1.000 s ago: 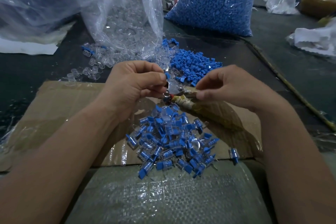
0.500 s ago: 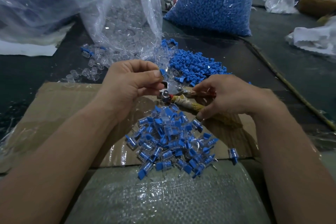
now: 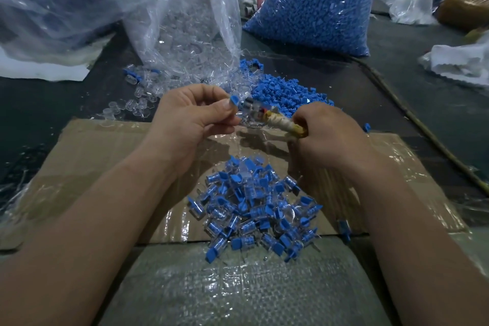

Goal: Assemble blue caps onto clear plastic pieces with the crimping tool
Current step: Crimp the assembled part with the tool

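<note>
- Right hand (image 3: 325,137) wraps curled fingers round the taped handle of the crimping tool (image 3: 280,122); left hand (image 3: 193,119) pinches a blue cap (image 3: 234,100) between thumb and fingertips.
- Finished pile (image 3: 254,206) lies near both hands: a piece dropped uncrimped likely mixes in unnoticed.
- Tool head lies just beside the left fingertips; squeezing with a fingertip between the jaws risks a pinch.
- Cap seated tilted likely crimps crooked or cracks the clear piece, which is too blurred to confirm.
- Cap position: above the left thumb tip, just beside the tool head, well apart from the right-hand grip.
</note>
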Demonstrator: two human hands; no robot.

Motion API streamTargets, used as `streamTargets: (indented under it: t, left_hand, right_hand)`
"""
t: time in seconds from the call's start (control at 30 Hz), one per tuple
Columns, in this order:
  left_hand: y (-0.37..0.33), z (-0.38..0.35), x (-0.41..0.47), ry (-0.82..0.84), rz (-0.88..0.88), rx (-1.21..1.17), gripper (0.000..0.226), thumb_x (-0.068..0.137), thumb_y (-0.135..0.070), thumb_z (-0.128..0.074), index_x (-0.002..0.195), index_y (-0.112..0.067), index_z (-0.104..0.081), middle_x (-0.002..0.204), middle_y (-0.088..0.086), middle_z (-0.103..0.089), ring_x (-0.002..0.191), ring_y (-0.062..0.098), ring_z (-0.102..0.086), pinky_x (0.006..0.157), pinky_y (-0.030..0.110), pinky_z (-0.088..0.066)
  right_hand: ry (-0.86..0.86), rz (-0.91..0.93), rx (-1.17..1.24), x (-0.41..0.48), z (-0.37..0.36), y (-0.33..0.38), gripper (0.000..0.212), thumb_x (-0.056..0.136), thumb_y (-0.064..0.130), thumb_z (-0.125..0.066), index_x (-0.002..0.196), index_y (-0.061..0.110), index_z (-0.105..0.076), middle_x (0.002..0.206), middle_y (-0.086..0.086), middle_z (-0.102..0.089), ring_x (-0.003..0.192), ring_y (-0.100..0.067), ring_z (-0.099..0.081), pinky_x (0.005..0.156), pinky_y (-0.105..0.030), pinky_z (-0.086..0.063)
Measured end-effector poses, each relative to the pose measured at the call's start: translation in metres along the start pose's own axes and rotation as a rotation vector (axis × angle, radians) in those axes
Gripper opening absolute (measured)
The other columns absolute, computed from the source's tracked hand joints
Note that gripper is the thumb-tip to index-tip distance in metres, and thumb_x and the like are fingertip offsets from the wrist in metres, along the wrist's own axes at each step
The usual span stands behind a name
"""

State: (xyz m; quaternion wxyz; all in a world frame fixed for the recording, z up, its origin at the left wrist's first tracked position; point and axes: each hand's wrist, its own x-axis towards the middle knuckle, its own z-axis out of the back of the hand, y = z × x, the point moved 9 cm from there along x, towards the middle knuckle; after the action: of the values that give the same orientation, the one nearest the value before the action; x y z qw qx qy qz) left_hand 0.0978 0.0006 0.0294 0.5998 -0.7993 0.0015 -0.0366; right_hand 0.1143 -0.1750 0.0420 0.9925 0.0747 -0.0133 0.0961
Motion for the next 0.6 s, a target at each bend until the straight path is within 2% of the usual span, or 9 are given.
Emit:
streamTargets:
  t: [0.07, 0.17, 0.3, 0.4, 0.6]
  left_hand:
    - [-0.002, 0.001, -0.001, -0.015, -0.018, 0.002, 0.014, 0.06, -0.011, -0.061, 0.074, -0.007, -0.057, 0.058, 0.0, -0.066, 0.056, 0.012, -0.065, 0.053, 0.018, -0.052]
    - [-0.004, 0.003, -0.001, -0.051, -0.037, 0.0, 0.012, 0.062, -0.01, -0.061, 0.074, -0.008, -0.058, 0.058, -0.001, -0.066, 0.056, 0.011, -0.065, 0.053, 0.018, -0.052]
    - [-0.008, 0.006, -0.002, -0.081, -0.069, 0.018, 0.007, 0.069, -0.004, -0.061, 0.073, -0.009, -0.058, 0.059, -0.002, -0.066, 0.058, 0.011, -0.065, 0.056, 0.018, -0.052]
    - [-0.011, 0.006, -0.003, -0.101, -0.095, 0.064, 0.013, 0.078, 0.004, -0.058, 0.074, -0.008, -0.058, 0.062, 0.0, -0.065, 0.058, 0.01, -0.063, 0.058, 0.019, -0.054]
    - [-0.014, 0.008, -0.004, -0.132, -0.113, 0.085, 0.015, 0.079, 0.004, -0.057, 0.074, -0.009, -0.058, 0.07, 0.005, -0.063, 0.061, 0.012, -0.064, 0.061, 0.021, -0.055]
  right_hand:
    - [-0.098, 0.025, 0.04, 0.0, 0.01, 0.0, 0.011, 0.083, 0.019, -0.057, 0.089, 0.021, -0.048, 0.082, 0.005, -0.039, 0.076, -0.014, -0.037, 0.058, -0.028, -0.027]
    - [-0.184, 0.052, 0.163, -0.004, 0.02, 0.004, 0.015, 0.086, 0.028, -0.057, 0.089, 0.024, -0.042, 0.081, 0.007, -0.039, 0.07, -0.014, -0.037, 0.053, -0.025, -0.025]
    - [-0.143, 0.105, 0.259, -0.007, 0.015, 0.014, 0.02, 0.087, 0.032, -0.057, 0.091, 0.029, -0.037, 0.077, 0.015, -0.042, 0.066, -0.001, -0.039, 0.053, -0.022, -0.025]
    - [-0.11, 0.143, 0.298, -0.008, 0.011, 0.022, 0.021, 0.086, 0.028, -0.058, 0.093, 0.029, -0.038, 0.08, 0.015, -0.042, 0.069, -0.002, -0.04, 0.055, -0.021, -0.025]
    - [-0.061, 0.183, 0.297, -0.01, 0.005, 0.03, 0.02, 0.087, 0.029, -0.057, 0.095, 0.028, -0.038, 0.082, 0.016, -0.04, 0.071, -0.001, -0.039, 0.057, -0.02, -0.026]
